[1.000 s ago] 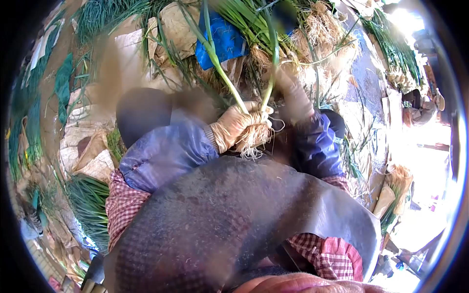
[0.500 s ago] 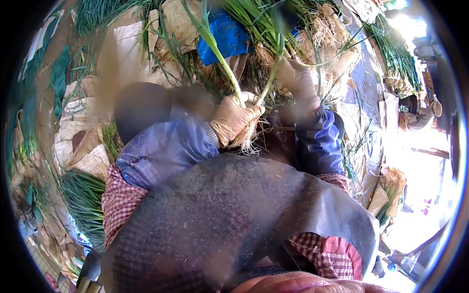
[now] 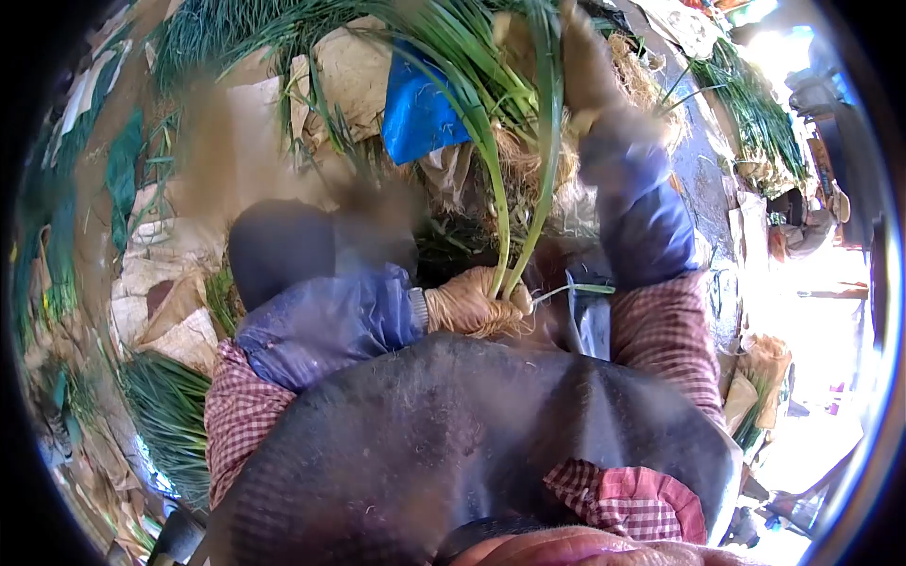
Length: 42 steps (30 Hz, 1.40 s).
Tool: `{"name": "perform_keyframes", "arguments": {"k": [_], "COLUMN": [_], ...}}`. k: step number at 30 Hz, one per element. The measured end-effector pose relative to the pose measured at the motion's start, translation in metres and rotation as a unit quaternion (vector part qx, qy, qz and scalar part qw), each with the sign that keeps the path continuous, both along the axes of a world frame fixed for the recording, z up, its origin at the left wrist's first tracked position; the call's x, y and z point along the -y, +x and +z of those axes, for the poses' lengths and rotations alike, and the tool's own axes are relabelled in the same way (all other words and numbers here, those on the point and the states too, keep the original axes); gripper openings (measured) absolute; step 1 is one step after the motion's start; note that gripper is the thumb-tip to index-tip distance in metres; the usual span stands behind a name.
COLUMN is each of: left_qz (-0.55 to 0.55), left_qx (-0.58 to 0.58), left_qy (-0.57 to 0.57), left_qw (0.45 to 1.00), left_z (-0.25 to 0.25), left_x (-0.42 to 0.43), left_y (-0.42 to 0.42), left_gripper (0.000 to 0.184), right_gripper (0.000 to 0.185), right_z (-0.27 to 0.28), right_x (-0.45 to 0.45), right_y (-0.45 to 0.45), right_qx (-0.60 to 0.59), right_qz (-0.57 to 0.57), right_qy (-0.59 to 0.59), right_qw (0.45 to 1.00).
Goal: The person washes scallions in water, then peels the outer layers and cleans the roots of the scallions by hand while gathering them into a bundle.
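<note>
My left hand (image 3: 472, 300), in a tan glove, is closed round the pale lower ends of a few green onions (image 3: 546, 160) just beyond the apron. Their long green leaves rise away from me, and thin roots hang below the fingers. My right hand (image 3: 587, 75), also gloved, is stretched far forward beside a heap of green onions (image 3: 486, 71) with tangled roots. It is smeared by motion, so its fingers do not show clearly. A short loose green stalk (image 3: 593, 289) lies right of my left hand.
A dark apron (image 3: 453, 424) covers my lap. Blue plastic (image 3: 422, 108) lies by the heap, near tan sacking (image 3: 347, 71). More green onions lie at left (image 3: 165, 415) and in a bundle at far right (image 3: 755, 108). A dark rounded shape (image 3: 283, 250) sits left of my forearm.
My right hand has left the stalks by my left hand and moved forward to the heap. My left hand has come closer to the apron, still gripping its green onions.
</note>
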<state>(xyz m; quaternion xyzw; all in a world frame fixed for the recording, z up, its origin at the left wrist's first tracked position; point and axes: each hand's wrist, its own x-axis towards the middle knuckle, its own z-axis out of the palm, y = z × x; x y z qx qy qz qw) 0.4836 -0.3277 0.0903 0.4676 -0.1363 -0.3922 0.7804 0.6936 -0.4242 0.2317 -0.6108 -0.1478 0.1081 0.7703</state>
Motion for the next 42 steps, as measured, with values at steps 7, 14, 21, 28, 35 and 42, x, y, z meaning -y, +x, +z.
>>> {"name": "perform_keyframes", "arguments": {"k": [7,14,21,28,35,42], "left_qz": [0.197,0.37,0.334,0.315,0.302,0.308], "left_qx": [-0.187,-0.177,-0.208,-0.199,-0.206,-0.243], "left_qy": [-0.172,-0.115,-0.156,-0.172,-0.188,-0.197], "left_qw": [0.947,0.905,0.906,0.912,0.912,0.898], "left_z": [0.009,0.0,0.011,0.019,0.02,0.012], "left_x": [-0.01,-0.045,-0.056,-0.049,-0.039,-0.039], "left_y": [0.022,0.046,0.054,0.056,0.062,0.06], "left_gripper": [0.018,0.028,0.029,0.03,0.032,0.034], "right_gripper": [0.075,0.081,0.11,0.078,0.064,0.05], "right_z": [0.071,0.004,-0.038,-0.037,-0.07,-0.059], "right_x": [0.025,0.116,0.164,0.173,0.088,0.114], "right_y": [0.13,0.182,0.166,0.186,0.052,0.04], "right_qx": [0.318,0.161,-0.001,0.129,0.162,0.205], "right_qz": [-0.248,-0.211,-0.252,-0.055,-0.097,-0.042], "right_qy": [-0.35,-0.769,-0.751,-0.848,-0.833,-0.769], "right_qw": [0.846,0.582,0.61,0.51,0.519,0.604]}}
